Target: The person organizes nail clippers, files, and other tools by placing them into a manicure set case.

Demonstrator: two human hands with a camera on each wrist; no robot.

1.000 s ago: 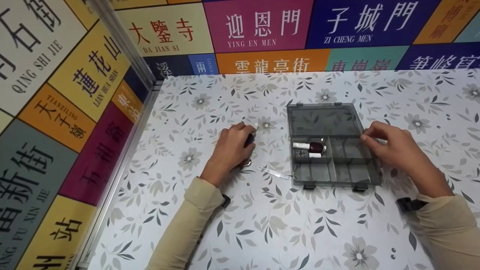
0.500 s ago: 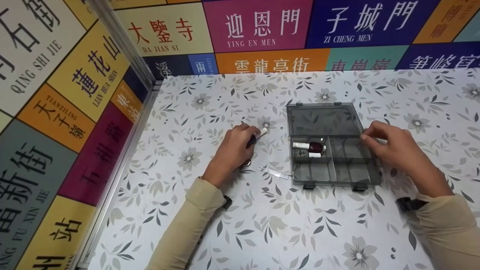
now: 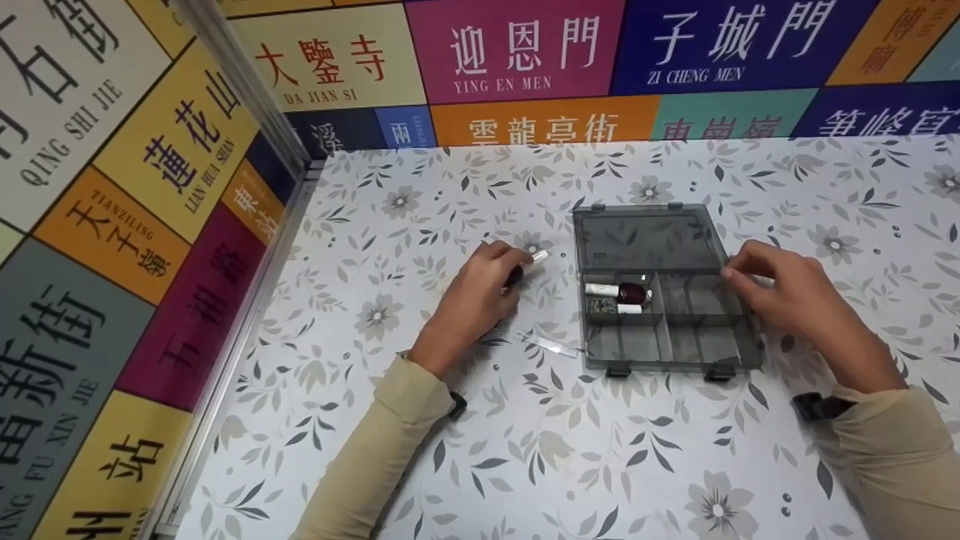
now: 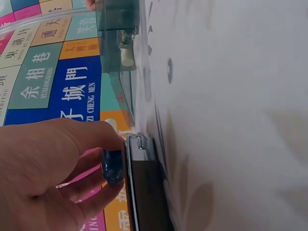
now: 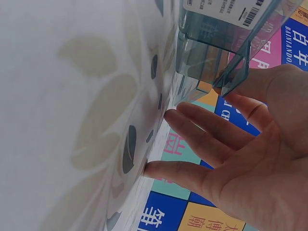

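My left hand [image 3: 480, 289] pinches a small nail polish bottle [image 4: 112, 166], dark blue with a white cap [image 3: 539, 257] that points toward the box. Close beside those fingertips in the left wrist view is a flat dark thing with a shiny metal end [image 4: 142, 149]. My right hand [image 3: 787, 289] holds the right edge of a smoky clear compartment box [image 3: 664, 324] with thumb and forefinger; its other fingers reach down to the tabletop in the right wrist view. A dark red polish bottle [image 3: 634, 293] and a speckled one [image 3: 604, 306] lie in one compartment.
A thin silvery strip [image 3: 551, 345] lies on the floral-patterned table [image 3: 585, 450], left of the box. The box lid [image 3: 649, 238] is swung back. Colourful sign panels [image 3: 517, 52] stand along the back and left edges of the table.
My left hand has lifted the polish bottle slightly and moved a little right, toward the box; more of the white cap shows. My right hand has kept its place on the box.
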